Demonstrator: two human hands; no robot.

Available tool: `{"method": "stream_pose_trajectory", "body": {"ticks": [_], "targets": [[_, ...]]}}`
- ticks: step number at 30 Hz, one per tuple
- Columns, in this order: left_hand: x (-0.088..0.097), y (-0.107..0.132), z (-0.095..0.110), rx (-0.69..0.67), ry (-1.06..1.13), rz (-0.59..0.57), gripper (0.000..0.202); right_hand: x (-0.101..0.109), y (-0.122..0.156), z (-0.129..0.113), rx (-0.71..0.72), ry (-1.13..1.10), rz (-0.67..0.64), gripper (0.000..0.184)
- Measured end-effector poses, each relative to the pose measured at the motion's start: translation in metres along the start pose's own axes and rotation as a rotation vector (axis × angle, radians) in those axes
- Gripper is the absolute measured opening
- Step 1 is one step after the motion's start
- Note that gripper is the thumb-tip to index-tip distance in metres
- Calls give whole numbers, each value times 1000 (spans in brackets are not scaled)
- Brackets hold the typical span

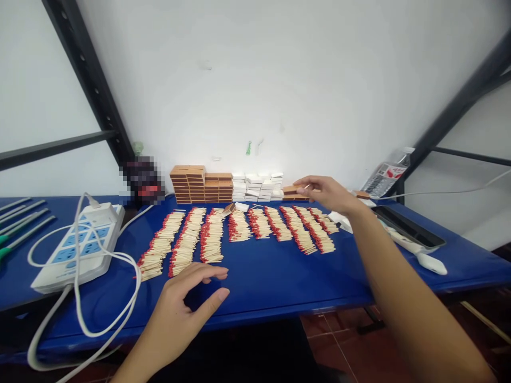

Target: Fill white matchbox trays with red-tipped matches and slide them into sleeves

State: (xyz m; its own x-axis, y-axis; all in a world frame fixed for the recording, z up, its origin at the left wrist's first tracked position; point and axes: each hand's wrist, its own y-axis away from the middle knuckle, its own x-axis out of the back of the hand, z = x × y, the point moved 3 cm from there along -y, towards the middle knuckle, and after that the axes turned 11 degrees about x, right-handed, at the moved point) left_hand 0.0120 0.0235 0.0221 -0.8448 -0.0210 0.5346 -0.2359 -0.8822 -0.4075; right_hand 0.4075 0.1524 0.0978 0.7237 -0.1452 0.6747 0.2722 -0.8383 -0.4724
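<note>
Firstly, left hand (186,298): nearest, at seven o'clock from the middle of the view; thumb and fingers curve apart, with nothing between them, above the blue table (279,279).
Matches (212,236): pale sticks with red heads, in slanting rows from eight o'clock through six to nearly three.
Right hand (327,191): at three o'clock, fingers bent over the low brown matchboxes (291,193); whether they grip one, I cannot tell (something small and pale shows at the fingertips, too unclear to name).
Low brown matchboxes, place: three o'clock, close to the middle, near the wall.
Matchbox handling: probably light, rather stiff thin card, not slippery, but easily crushed; best held softly by two opposite sides.
Matchbox look: flat, square-cornered, tan above, dark along the side.
White stack (257,187): at the dial's centre.
Taller brown stack (187,185): at nine o'clock.
</note>
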Motion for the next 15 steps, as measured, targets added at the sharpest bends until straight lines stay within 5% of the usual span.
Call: {"method": "stream_pose_trajectory", "body": {"ticks": [6, 15], "targets": [[0, 1, 0, -10, -14, -2, 15, 52, -16, 96, -302, 238, 2, 52], [-3, 0, -2, -12, -28, -6, 16, 87, 16, 167, -458, 492, -12, 33]]}}
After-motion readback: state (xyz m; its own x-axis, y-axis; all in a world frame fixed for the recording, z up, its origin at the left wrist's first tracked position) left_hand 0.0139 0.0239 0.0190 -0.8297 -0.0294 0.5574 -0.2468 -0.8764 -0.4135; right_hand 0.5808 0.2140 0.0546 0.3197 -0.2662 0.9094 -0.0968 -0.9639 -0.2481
